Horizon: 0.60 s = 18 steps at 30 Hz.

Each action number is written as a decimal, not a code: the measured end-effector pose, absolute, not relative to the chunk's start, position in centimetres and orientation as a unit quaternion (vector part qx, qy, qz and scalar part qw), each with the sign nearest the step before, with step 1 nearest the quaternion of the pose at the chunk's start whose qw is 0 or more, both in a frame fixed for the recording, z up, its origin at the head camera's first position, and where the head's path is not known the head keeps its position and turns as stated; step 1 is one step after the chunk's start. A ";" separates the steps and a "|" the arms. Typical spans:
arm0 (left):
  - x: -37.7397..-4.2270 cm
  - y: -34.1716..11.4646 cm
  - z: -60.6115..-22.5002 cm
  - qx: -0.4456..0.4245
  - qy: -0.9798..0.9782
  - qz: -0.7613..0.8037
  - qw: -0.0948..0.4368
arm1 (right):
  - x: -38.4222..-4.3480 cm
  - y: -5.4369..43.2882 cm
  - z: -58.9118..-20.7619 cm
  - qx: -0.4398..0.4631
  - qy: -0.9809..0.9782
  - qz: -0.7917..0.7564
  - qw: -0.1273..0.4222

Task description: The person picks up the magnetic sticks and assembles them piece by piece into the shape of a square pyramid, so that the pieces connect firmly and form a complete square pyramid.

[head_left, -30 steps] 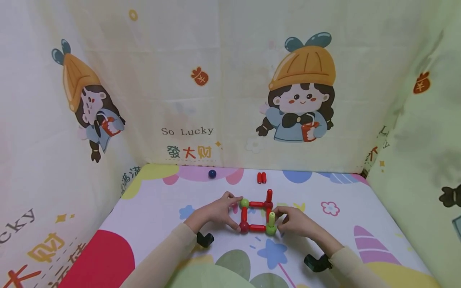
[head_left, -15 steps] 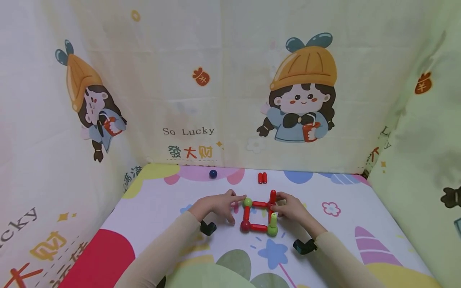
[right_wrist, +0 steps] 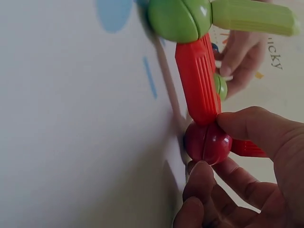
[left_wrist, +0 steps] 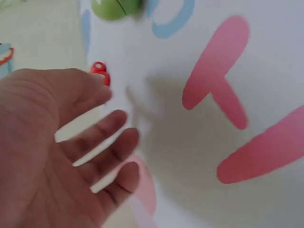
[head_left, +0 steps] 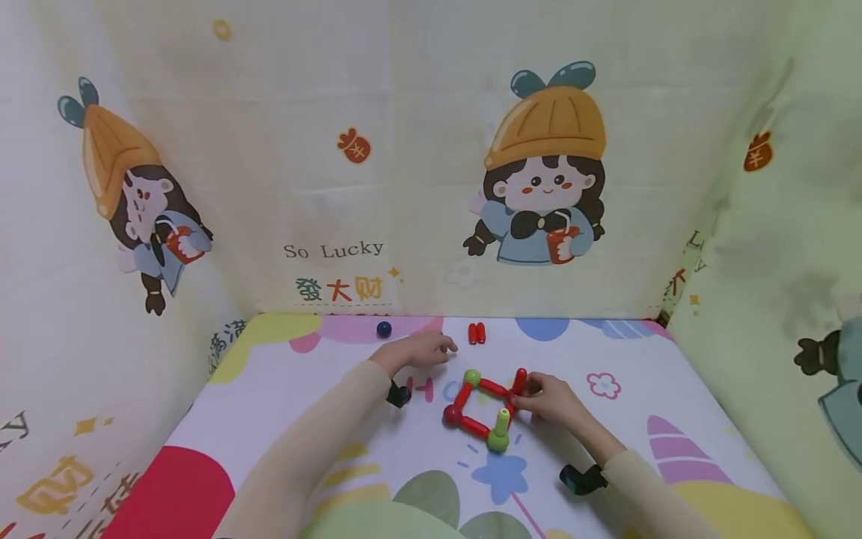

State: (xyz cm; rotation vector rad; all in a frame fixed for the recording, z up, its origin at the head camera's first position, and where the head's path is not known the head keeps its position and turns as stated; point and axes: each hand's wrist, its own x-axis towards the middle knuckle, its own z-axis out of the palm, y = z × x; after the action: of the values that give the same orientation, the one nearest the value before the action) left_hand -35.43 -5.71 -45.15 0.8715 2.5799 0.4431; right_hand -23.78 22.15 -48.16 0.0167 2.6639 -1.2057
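Note:
A square of red rods joined by balls lies on the table, with a red rod (head_left: 474,427) along its near side. Its corners include a green ball (head_left: 472,378), a red ball (head_left: 452,415) and a front green ball (head_left: 497,440) bearing an upright light-green rod (head_left: 503,421). At the right corner, a second upright red rod (head_left: 520,380) rises. My right hand (head_left: 554,399) pinches the dark red ball (right_wrist: 209,143) there between thumb and fingers. Holding nothing, my left hand (head_left: 423,349) hovers behind the square with fingers loosely bent.
Two loose red rods (head_left: 477,333) lie side by side near the back edge, right of my left hand. A dark blue ball (head_left: 384,329) sits at the back left. Printed cloth walls (head_left: 417,187) enclose the patterned table.
My left hand has left the far green ball and moved back toward the loose red rods. The square has turned slightly, with my right hand still at its right corner.

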 end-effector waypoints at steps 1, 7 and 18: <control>-35.9 -5.4 -45.3 0.316 0.920 0.150 0.179 | -23.5 22.4 -48.2 0.013 0.906 -0.409 0.110; -38.1 -3.9 -46.4 0.315 0.935 0.112 0.116 | -21.6 22.9 -48.2 0.020 0.917 -0.385 0.103; -37.7 -1.5 -46.1 0.294 0.946 0.040 0.130 | -18.8 21.2 -48.6 -0.008 0.930 -0.355 0.095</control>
State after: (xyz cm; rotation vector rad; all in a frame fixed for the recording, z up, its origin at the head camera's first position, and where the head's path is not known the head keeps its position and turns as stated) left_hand -37.70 -1.47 -46.05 0.8546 2.7476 0.1173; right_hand -18.76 21.22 -48.60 -0.0230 2.7580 -1.0529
